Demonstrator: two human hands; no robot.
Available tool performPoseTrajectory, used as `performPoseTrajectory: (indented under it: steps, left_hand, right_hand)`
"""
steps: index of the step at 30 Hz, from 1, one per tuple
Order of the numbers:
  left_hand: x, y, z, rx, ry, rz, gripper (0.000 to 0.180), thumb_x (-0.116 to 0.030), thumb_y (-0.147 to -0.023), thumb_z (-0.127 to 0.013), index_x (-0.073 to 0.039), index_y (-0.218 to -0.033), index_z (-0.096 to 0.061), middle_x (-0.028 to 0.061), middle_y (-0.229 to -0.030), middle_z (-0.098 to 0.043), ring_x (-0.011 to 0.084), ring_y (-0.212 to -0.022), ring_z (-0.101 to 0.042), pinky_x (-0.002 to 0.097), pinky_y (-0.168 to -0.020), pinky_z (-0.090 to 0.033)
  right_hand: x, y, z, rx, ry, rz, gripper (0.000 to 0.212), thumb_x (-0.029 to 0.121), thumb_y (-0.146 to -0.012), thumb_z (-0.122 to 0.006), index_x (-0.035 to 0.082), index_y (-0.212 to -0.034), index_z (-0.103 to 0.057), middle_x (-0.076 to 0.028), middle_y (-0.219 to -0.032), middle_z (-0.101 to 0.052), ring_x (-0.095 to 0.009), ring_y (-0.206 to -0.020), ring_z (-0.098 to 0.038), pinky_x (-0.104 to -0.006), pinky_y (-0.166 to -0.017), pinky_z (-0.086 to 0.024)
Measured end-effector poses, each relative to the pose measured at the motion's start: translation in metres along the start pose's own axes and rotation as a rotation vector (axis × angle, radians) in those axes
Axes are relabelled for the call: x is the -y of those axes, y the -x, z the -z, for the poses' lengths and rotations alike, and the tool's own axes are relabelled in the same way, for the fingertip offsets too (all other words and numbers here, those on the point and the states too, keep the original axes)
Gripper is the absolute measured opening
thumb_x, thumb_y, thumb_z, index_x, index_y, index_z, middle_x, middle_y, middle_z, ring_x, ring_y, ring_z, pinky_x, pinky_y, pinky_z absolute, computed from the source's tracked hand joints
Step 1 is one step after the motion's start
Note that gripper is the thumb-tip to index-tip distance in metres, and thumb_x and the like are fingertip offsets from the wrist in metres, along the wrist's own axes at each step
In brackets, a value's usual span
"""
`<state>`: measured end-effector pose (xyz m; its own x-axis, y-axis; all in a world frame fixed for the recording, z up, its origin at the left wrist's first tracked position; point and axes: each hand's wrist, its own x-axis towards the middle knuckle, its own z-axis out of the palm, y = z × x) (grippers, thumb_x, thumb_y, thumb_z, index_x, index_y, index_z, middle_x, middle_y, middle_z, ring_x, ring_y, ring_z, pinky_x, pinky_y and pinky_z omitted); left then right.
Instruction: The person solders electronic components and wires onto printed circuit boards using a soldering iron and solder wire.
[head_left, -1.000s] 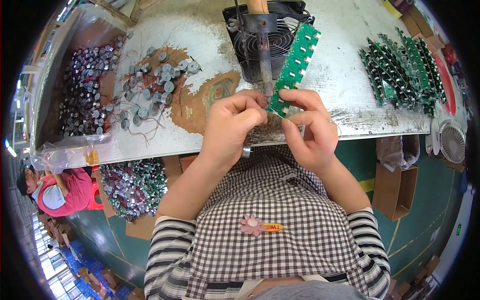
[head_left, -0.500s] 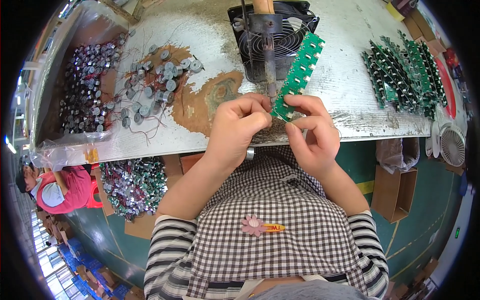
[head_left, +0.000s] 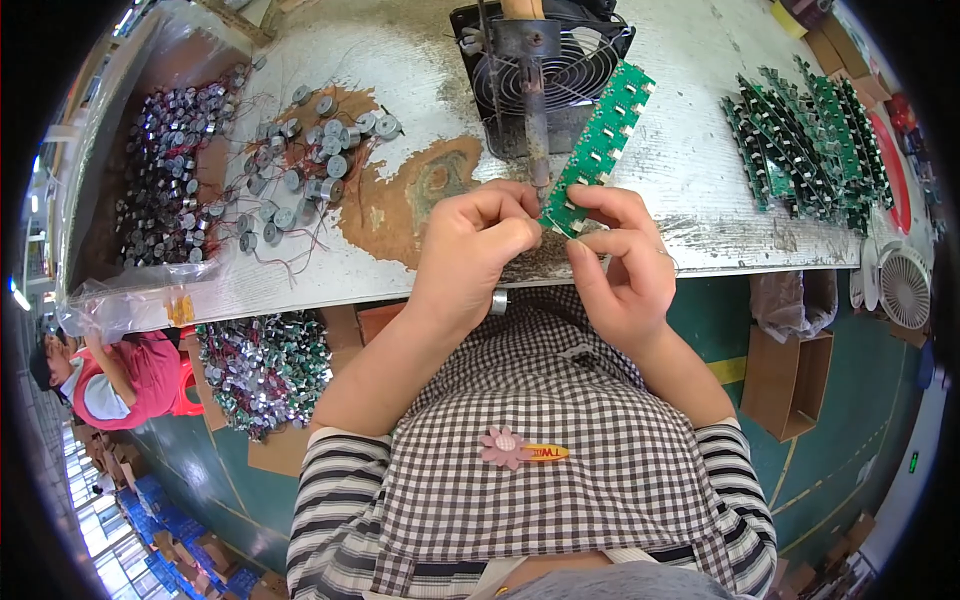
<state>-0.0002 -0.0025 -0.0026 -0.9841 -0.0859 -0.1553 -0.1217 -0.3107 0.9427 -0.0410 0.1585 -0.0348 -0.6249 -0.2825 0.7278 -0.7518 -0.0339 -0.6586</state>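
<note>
My right hand point(head_left: 625, 265) pinches the lower end of a long green circuit board point(head_left: 603, 135), which slants up and to the right with white connectors along it. My left hand point(head_left: 475, 250) is closed at the board's lower left corner, thumb against curled fingers. Below its wrist hangs a small silver cylindrical motor point(head_left: 499, 302); its wire seems to run up into the left fingers, mostly hidden. An upright soldering iron point(head_left: 536, 120) points down between the hands, its tip close to the board's edge. A short pale wire end shows on the board beside the right fingertips.
A black fan point(head_left: 565, 75) stands behind the iron. Loose wired motors point(head_left: 330, 145) lie left, beside a box of more motors point(head_left: 165, 170). Stacked green boards point(head_left: 810, 150) lie right, near a small white fan point(head_left: 903, 285). A carton point(head_left: 788, 385) stands below; a person point(head_left: 125, 380) sits at left.
Both hands keep nearly the same pose, with the board's lower end still by the iron tip. The whole view has shifted slightly. The seated person's arm at left has risen.
</note>
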Motion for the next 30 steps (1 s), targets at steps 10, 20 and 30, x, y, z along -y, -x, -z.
performPoseTrajectory:
  steps: [10, 20, 30]
  left_hand:
    - [0.002, 0.005, 0.001, -0.027, 0.058, -0.003, 0.006, -0.002, -0.079, -0.064, 0.002, -0.077, -0.061, 0.0052, -0.093, -0.059, 0.0059, -0.073, -0.05, 0.0195, -0.065, -0.04]
    - [0.009, 0.01, 0.001, -0.066, 0.089, -0.066, 0.007, -0.005, -0.086, -0.062, 0.0, -0.087, -0.059, 0.0036, -0.09, -0.061, 0.0019, -0.067, -0.048, 0.0173, -0.057, -0.038]
    - [0.001, 0.002, -0.003, -0.118, 0.025, -0.118, 0.007, -0.003, -0.083, -0.064, 0.001, -0.084, -0.059, 0.0044, -0.09, -0.062, 0.0044, -0.075, -0.054, 0.0187, -0.066, -0.044]
  right_hand:
    - [0.004, 0.001, 0.005, 0.023, -0.035, -0.016, 0.014, -0.006, -0.075, -0.063, -0.001, -0.082, -0.052, -0.023, -0.107, -0.06, -0.031, -0.088, -0.057, -0.0385, -0.078, -0.046]
    - [0.005, 0.0, 0.002, 0.042, -0.027, -0.004, 0.011, -0.007, -0.078, -0.061, -0.002, -0.084, -0.053, -0.021, -0.104, -0.06, -0.028, -0.088, -0.056, -0.0363, -0.077, -0.045]
    - [0.003, -0.011, -0.005, -0.024, 0.025, 0.016, 0.015, -0.008, -0.073, -0.065, -0.001, -0.082, -0.055, -0.018, -0.098, -0.062, -0.029, -0.084, -0.059, -0.0359, -0.073, -0.047]
